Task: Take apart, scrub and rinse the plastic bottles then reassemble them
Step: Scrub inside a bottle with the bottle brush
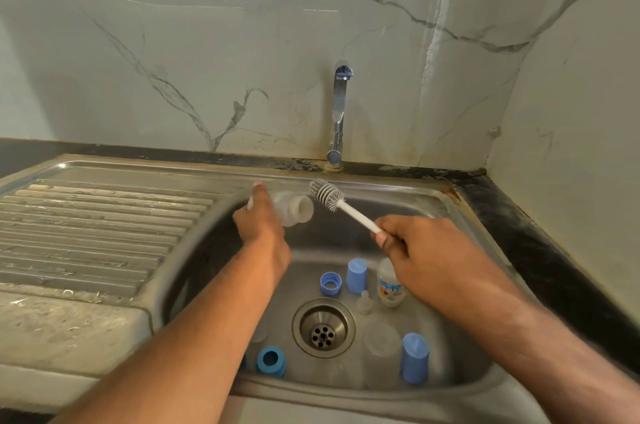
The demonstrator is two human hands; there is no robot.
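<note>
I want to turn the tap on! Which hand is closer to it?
Right. The right hand is below the tap, slightly to its right, holding the brush. The left hand is farther, down-left, holding a bottle.

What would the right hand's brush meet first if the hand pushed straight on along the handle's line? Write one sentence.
Most likely the sink's back rim, since the brush in the right hand points just past the open mouth of the bottle held by the left hand; depth is uncertain.

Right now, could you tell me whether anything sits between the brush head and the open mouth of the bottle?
Nothing visible does. The brush, held by the right hand, hangs just beside the mouth of the bottle gripped by the left hand, with only open air between.
</note>
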